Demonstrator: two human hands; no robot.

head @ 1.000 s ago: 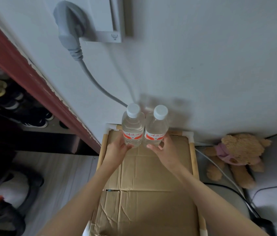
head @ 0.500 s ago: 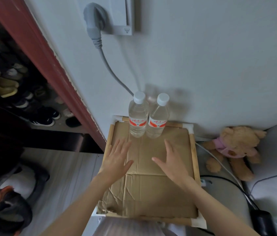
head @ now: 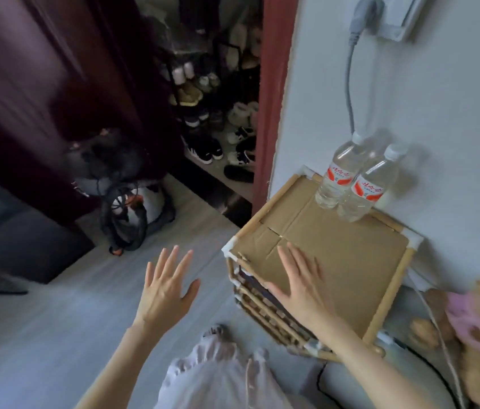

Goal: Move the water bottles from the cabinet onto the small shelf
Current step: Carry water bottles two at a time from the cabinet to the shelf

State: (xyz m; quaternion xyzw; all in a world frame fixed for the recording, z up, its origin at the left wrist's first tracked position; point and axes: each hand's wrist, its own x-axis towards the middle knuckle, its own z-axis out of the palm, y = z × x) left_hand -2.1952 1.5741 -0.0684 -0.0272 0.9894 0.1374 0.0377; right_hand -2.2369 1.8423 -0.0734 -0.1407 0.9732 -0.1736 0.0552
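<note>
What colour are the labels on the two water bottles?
Red-orange and white labels on the water bottles, seen in the head view.

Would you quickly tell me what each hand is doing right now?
Left hand: open, holding nothing.
Right hand: open, holding nothing.

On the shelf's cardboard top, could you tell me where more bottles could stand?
The cardboard top is bare between the two bottles and the right hand, also toward its right edge. The back corner by the wall is crowded.
</note>
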